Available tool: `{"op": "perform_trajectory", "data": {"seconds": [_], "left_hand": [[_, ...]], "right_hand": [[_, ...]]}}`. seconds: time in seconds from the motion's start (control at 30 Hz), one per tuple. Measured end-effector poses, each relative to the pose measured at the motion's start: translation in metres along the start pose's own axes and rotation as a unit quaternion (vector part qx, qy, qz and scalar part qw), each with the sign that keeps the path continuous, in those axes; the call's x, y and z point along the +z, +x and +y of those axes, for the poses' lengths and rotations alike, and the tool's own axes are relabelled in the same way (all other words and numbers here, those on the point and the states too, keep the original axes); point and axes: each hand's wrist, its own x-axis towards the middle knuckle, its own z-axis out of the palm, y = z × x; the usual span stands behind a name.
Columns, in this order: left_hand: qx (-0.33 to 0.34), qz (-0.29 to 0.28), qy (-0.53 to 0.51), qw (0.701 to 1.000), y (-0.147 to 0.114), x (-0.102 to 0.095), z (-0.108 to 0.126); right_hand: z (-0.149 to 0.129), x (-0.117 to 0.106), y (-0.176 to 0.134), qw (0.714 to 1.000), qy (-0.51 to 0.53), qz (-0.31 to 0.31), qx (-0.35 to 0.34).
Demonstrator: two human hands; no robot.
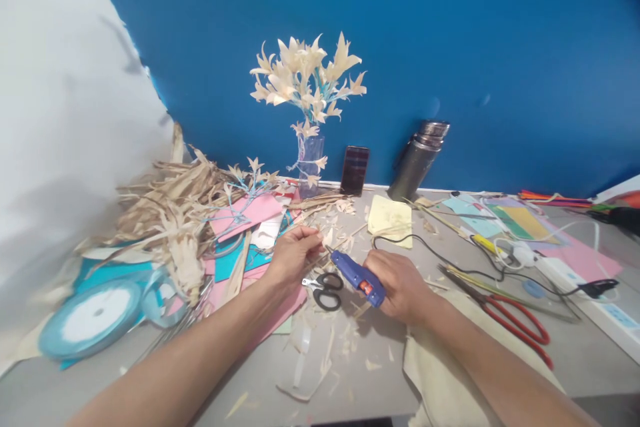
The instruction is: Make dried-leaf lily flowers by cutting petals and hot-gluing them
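The right hand (397,283) holds a blue glue gun (350,271) over the surface (367,373), its tip close to a small pale petal piece (328,238) that the left hand (295,252) pinches, near the black-handled scissors (330,281).

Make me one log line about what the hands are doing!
left hand: holding small pale piece | right hand: gripping blue glue gun, nozzle near piece | scissors: on table | pale flowers: in clear vase

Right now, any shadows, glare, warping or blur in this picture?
Head view: soft shadows on the white wall; a dim upper right corner; glints on the flask's cap; the flask leans, perhaps from lens distortion; small scraps look smeared, the glue gun fairly clear.
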Motion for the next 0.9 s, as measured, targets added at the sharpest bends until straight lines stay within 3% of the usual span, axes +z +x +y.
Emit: {"op": "perform_trajectory", "data": {"seconds": [0.27, 0.6, 0.9], "left_hand": [[0.001, 0.007, -0.002, 1.000, -0.0004, 0.0011, 0.0005], [0.004, 0.002, -0.014, 1.000, 0.0032, -0.0009, -0.0023], [0.012, 0.001, 0.006, 1.000, -0.0007, 0.0022, -0.0037]], "right_hand": [[-0.0007, -0.0013, -0.0028, 1.000, 0.008, -0.007, 0.009], [-0.0050, -0.0045, -0.0042, 0.998, 0.054, 0.029, 0.003], [-0.0020, -0.0006, -0.0061, 0.999, 0.028, -0.004, 0.022]]}}
